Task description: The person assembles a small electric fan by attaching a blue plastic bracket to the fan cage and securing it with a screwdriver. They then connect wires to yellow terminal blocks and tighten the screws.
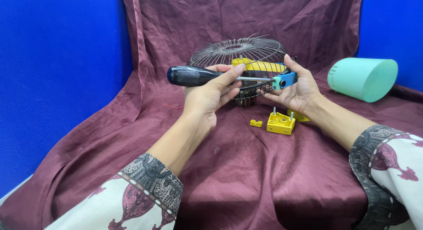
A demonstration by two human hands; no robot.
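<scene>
Nearest to the camera are two patterned sleeves, white with dark red and black ornament, one at each lower corner. Everything lies on a dark red cloth [246, 177] that covers the surface and goes up behind as a backdrop.

A little further, on the cloth, there is a yellow plastic block [280, 123] with two metal pins standing up from it. Just beside it, on its left, lies a small yellow piece [256, 123].

Above these things the two hands meet. The left hand [210, 95] has its fingers closed around the black handle of a screwdriver [194, 76], which lies almost horizontal, with the metal shaft pointing to the right. The right hand [298, 91] grips a small blue part [284, 80] between thumb and fingers, and the tip of the shaft touches this part.

Directly behind the hands stands a round wire fan guard [240, 51], with a yellow part visible inside it. Well apart to the right, a mint green housing [363, 78] lies on its side. The walls behind are bright blue.
</scene>
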